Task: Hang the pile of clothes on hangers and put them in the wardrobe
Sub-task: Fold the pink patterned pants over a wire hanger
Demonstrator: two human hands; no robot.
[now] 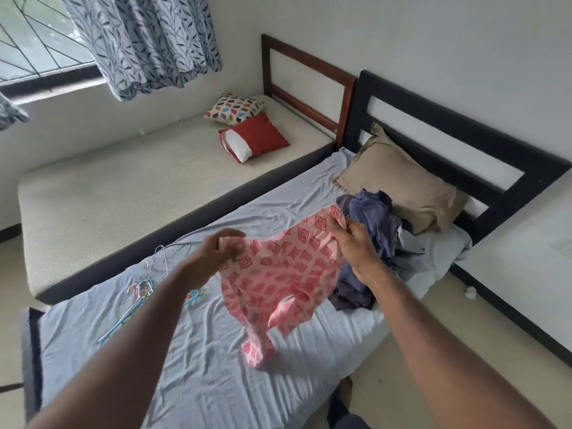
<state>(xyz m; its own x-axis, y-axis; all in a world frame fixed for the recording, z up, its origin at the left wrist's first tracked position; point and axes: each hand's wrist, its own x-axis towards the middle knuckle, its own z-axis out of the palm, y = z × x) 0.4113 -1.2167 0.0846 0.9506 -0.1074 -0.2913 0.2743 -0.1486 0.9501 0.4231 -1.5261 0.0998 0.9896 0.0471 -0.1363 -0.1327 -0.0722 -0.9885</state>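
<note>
Pink garment (278, 274) stretched crosswise, pinched by left hand (216, 252) and right hand (356, 246), hem dangling.

The pink garment (278, 274) was thin, matt printed cloth; the bed sheet (192, 360) smooth, creased cloth; the hangers (145, 289) wire and coloured plastic; the headboard (464, 144) matt dark wood.

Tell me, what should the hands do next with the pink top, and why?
Probably the left hand should let go and reach for a hanger. Both hands, the right hand too, hold the pink top spread above the bed, and the hangers lie on the sheet just left of it.
</note>
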